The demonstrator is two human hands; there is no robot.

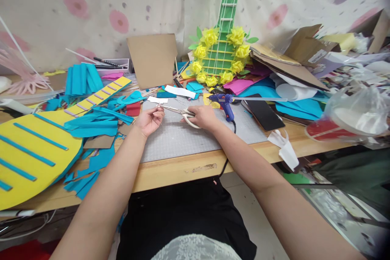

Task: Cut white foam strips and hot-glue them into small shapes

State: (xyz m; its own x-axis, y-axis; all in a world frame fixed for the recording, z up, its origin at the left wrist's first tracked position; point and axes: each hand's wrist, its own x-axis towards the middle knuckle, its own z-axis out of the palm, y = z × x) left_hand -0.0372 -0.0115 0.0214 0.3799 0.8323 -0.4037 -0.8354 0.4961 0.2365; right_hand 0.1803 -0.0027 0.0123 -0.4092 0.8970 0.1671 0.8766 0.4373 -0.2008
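Two-handed trimming over a cutting mat (pixel 170 142). The left hand (pixel 150 121) pinches, between thumb and fingertips, a pale piece (pixel 159 106) too small to identify; the right hand (pixel 203 117) is curled around the handles of the scissors (pixel 182 111), whose tips point at the left fingertips. Whether the blades are parted cannot be told. For a clean cut, the pinch should sit well behind the cutting line, the left hand should turn the piece, and the right should make short snips with the tips alone. Counts: scissors, one; white strips (pixel 180 92), two, just beyond the left hand and scissors; glue gun (pixel 226 103), one, just right of the right hand; phone (pixel 265 113), one, farther right; brown cardboard sheet (pixel 152 59), one, beyond the left hand; guitar-shaped pieces, two, a green one (pixel 225 28) beyond the right hand, with about nine yellow flowers (pixel 210 37), and a yellow one (pixel 42 147) left of the left hand, with five blue strips (pixel 27 150) visible on its body
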